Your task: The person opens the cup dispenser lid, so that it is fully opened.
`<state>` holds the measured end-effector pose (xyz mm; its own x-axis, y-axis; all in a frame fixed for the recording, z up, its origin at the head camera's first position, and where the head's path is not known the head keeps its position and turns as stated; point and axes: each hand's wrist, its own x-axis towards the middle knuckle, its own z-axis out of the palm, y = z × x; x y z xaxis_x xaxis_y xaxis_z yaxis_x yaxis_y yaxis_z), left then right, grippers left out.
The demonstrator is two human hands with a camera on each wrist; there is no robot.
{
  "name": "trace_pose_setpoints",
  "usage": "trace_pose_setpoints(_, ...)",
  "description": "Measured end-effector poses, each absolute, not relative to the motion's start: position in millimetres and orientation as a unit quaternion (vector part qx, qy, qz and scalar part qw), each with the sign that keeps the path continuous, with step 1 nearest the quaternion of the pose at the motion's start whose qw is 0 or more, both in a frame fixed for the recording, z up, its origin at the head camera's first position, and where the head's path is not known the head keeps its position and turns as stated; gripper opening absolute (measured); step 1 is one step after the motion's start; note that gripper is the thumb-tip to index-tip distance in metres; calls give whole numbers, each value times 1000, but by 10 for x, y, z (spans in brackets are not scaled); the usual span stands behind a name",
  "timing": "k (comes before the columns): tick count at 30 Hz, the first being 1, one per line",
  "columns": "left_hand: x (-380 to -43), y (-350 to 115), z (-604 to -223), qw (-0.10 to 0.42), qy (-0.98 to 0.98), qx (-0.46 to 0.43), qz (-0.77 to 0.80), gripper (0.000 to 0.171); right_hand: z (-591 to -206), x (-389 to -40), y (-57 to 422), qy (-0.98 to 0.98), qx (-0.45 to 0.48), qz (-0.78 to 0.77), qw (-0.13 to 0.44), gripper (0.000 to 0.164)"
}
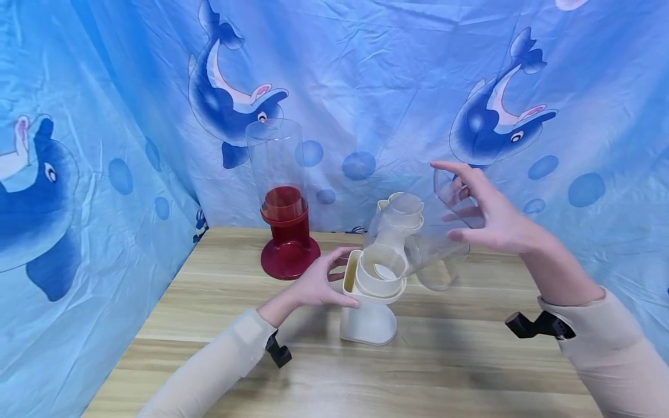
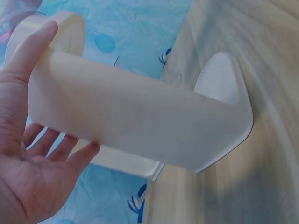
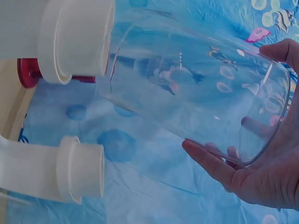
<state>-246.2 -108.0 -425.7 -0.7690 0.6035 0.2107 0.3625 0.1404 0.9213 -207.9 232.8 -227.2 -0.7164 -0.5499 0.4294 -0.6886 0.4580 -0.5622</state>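
In the head view, my left hand (image 1: 319, 283) holds the near white stand (image 1: 368, 325) by its upper part, below a round collar. The left wrist view shows the thumb and fingers of my left hand (image 2: 32, 172) on either side of the stand's smooth body (image 2: 126, 112). My right hand (image 1: 488, 217) grips a clear cylinder (image 1: 444, 226) by its far end. The right wrist view shows the cylinder (image 3: 187, 88) tilted, its other end at the stand's collar (image 3: 86, 37); whether they touch, I cannot tell.
Behind the near stand is a second white stand (image 1: 406, 217) with a similar round collar. A dark red stand (image 1: 290, 255) at the back left carries an upright clear cylinder (image 1: 274, 151). Blue dolphin-print cloth (image 1: 355, 87) hangs behind the wooden table (image 1: 292, 377).
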Motion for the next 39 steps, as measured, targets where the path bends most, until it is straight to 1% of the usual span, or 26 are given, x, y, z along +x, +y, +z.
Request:
trace_pose_setpoints(5,-2475,-1147,-4227,116,744,336,566,98,-2277,-2036,2438,-873,307,368,92,95)
trace_pose_setpoints(9,-2441,-1164,-4188,93,752,326,565,97,-2300,-2020,2475,-891,235,378,91,82)
trace_pose_setpoints(11,-2433,-1162,-4165,81,755,320,566,96,-2300,-2009,2488,-898,210,377,93,80)
trace_pose_setpoints(13,-2435,-1164,-4139,75,753,320,570,94,-2293,-2001,2502,-900,202,373,96,81)
trace_pose_setpoints(17,-2472,-1196,-4104,96,742,328,577,89,-2281,-2001,2530,-903,220,354,103,85)
trace_pose_setpoints(20,-2517,-1226,-4088,116,734,341,576,85,-2280,-2004,2548,-905,218,348,108,83)
trace_pose_setpoints(23,-2520,-1252,-4065,121,732,355,569,82,-2290,-2002,2567,-906,200,355,111,78)
trace_pose_setpoints(26,-2453,-1250,-4028,93,749,354,553,82,-2305,-2000,2588,-909,186,354,115,79)
trace_pose_setpoints(30,-2327,-1170,-3952,22,783,333,525,83,-2316,-2001,2616,-915,180,339,122,81)
trace_pose_setpoints(32,-2289,-1115,-3916,-3,794,321,517,84,-2318,-2007,2629,-916,179,337,122,81)
trace_pose_setpoints(34,-2268,-1074,-3894,-12,801,315,508,85,-2321,-2012,2637,-916,179,339,122,81)
trace_pose_setpoints(39,-2304,-1066,-3907,2,808,330,488,87,-2331,-2026,2644,-913,184,346,118,83)
